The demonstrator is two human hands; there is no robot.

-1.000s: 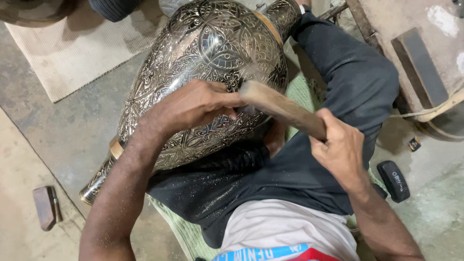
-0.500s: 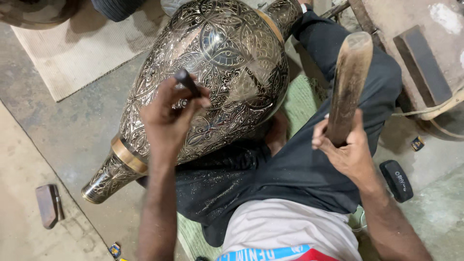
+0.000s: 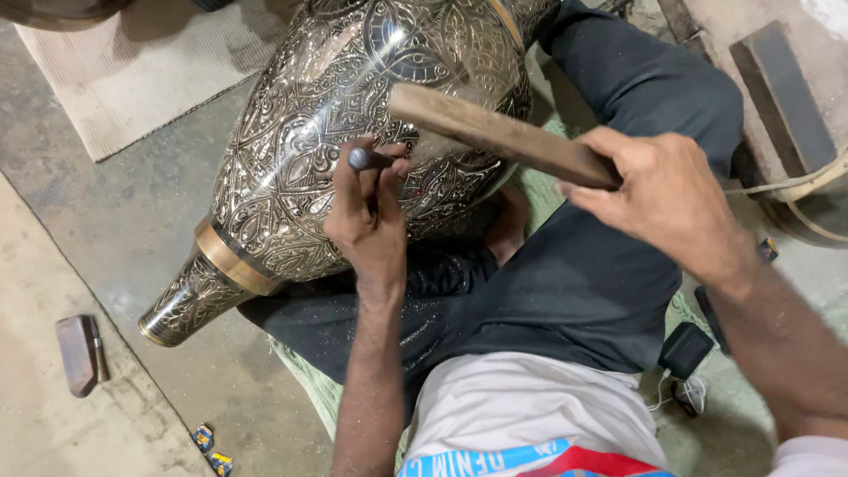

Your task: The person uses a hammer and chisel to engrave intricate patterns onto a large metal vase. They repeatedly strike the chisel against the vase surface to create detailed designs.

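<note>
Fingers (image 3: 360, 190) of the left hand (image 3: 369, 231) clench a slim dark punch (image 3: 369, 161), its tip set against the engraved metal vase (image 3: 353, 132) that lies tilted across the person's lap. The right hand (image 3: 664, 201) grips a wooden mallet (image 3: 499, 134), whose head hangs just above the punch's butt. A blow landing off-centre could glance onto the left knuckles, or skid the tip and scar the pattern; the rounded vase could also roll on the legs.
</note>
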